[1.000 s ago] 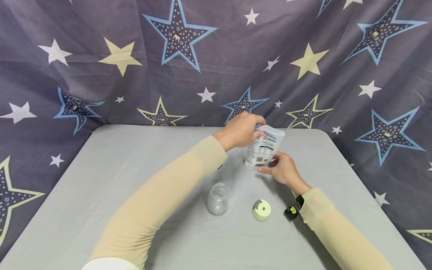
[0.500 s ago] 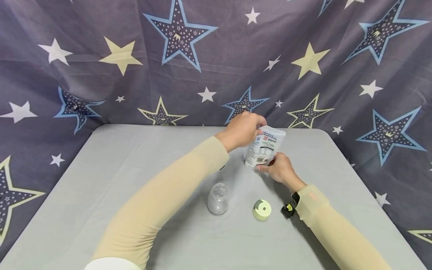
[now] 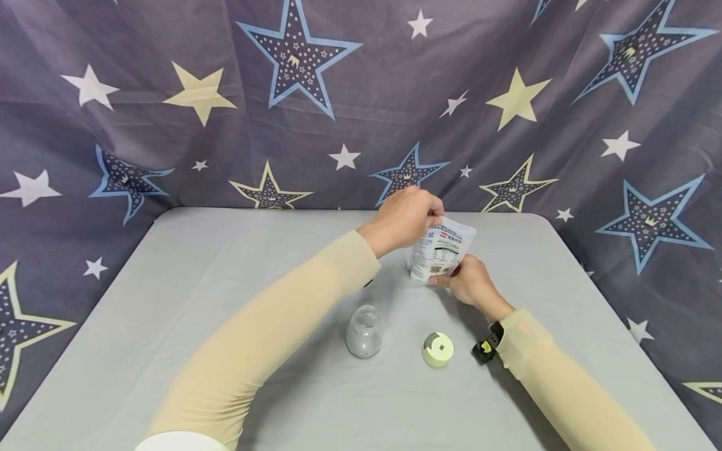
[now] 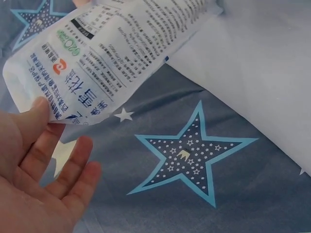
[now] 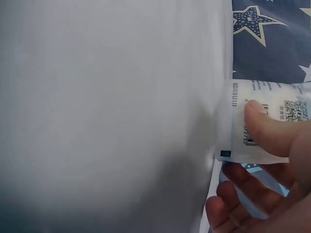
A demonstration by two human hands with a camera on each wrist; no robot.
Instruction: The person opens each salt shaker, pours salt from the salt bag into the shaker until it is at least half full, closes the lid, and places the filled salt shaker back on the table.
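Note:
A white printed bag of salt [image 3: 443, 250] is held up over the back right part of the table, slightly tilted. My left hand [image 3: 407, 216] pinches its top edge between thumb and index finger; in the left wrist view the other fingers of that hand [image 4: 46, 165] hang away from the bag. Down at the bottom end, my right hand [image 3: 472, 282] grips the bag, its thumb lying over the barcode in the right wrist view. Nearer the front stands an uncapped clear glass jar [image 3: 364, 333]. Right of the jar lies a pale green round lid [image 3: 437, 349].
A grey cloth covers the table [image 3: 225, 263]. Behind it hangs a dark curtain [image 3: 350, 81] printed with stars. The left sleeve [image 3: 271, 332] crosses the table left of the jar, and the right wrist wears a small black camera [image 3: 486, 347].
The top of the bag has dipped slightly and tilted a little more under my left hand. My right hand has shifted slightly left. Jar and lid have stayed put.

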